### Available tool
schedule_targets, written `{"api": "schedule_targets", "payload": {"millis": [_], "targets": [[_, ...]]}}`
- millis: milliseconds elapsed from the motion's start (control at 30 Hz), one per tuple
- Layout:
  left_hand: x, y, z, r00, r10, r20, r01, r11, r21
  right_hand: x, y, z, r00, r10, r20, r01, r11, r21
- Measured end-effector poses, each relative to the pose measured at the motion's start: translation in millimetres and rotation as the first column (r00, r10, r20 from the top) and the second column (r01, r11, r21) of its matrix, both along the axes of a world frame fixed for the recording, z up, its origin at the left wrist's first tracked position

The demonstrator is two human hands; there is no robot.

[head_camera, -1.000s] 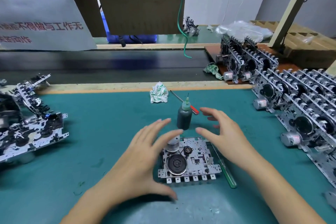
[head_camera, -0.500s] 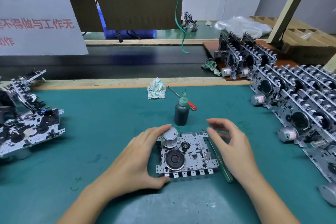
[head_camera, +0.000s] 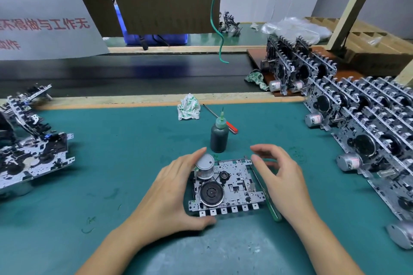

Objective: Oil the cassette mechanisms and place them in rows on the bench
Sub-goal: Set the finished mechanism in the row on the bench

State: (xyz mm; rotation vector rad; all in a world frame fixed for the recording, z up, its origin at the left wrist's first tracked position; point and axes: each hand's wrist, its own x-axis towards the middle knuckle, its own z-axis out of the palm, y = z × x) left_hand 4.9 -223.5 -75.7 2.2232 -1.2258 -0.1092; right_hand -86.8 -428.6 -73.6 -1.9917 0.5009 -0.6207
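Note:
A metal cassette mechanism (head_camera: 232,187) with a black flywheel and a silver motor lies flat on the green mat in front of me. My left hand (head_camera: 169,190) grips its left side, thumb on the front edge and fingertips at the motor. My right hand (head_camera: 283,176) hovers at the right edge with loosely curled fingers and holds nothing; its thumb is close to the far right corner. A dark oil bottle (head_camera: 219,136) with a green needle tip stands upright just behind the mechanism.
A green-handled tool (head_camera: 271,210) lies beside the mechanism under my right hand. A red-handled screwdriver (head_camera: 231,126) and a crumpled rag (head_camera: 188,107) lie behind the bottle. Rows of mechanisms (head_camera: 366,140) fill the right side; a loose pile (head_camera: 29,154) sits left. A dark conveyor (head_camera: 134,73) runs behind.
Both hands came down from above the mechanism. My left hand closed round its left side, and my right hand moved in to its right edge.

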Motion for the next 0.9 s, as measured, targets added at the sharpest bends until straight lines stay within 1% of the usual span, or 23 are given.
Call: {"api": "schedule_targets", "payload": {"millis": [67,133,267,467,567,700,767,800,833,900], "targets": [[1.3,2.2,-0.9,0.999,-0.019,-0.025,0.019,1.0,0.002,-0.8,-0.7,1.4,1.0,-0.02,0.022,0.02,1.0,-0.014],[1.4,2.8,-2.9,1.0,-0.001,-0.027,0.0,1.0,-0.013,-1.4,-2.6,2.5,0.998,-0.046,0.043,0.047,0.999,-0.027],[-0.4,3.4,-7.6,0.999,0.012,-0.041,-0.014,0.999,-0.049,-1.2,-5.7,2.5,0.996,-0.081,0.04,0.082,0.996,-0.017],[-4.8,3.9,-9.6,1.0,-0.02,0.017,0.022,0.993,-0.113,-1.0,-3.1,-1.1,0.998,-0.058,0.015,0.058,0.998,-0.029],[-4.5,4.8,-10.2,0.999,-0.029,-0.018,0.027,0.992,-0.121,-1.6,-2.3,-0.2,0.998,-0.066,0.014,0.066,0.996,-0.055],[-5.5,4.9,-12.6,1.0,-0.009,-0.03,0.005,0.992,-0.126,-12.2,0.3,8.9,0.988,-0.157,-0.005,0.154,0.978,-0.141],[-6.6,3.8,-13.4,0.998,0.012,-0.064,-0.021,0.99,-0.142,-24.8,9.6,13.4,0.983,-0.181,-0.042,0.168,0.962,-0.215],[-7.1,3.5,-13.1,0.997,0.019,-0.078,-0.03,0.99,-0.141,-31.3,16.9,15.1,0.982,-0.172,-0.077,0.15,0.961,-0.231],[-7.2,3.0,-12.9,0.996,0.025,-0.081,-0.036,0.99,-0.137,-36.9,25.4,16.7,0.98,-0.145,-0.135,0.113,0.969,-0.218],[-8.1,2.0,-13.1,0.997,0.037,-0.066,-0.046,0.989,-0.141,-43.6,41.7,18.1,0.945,-0.055,-0.324,0.006,0.988,-0.152]]}}
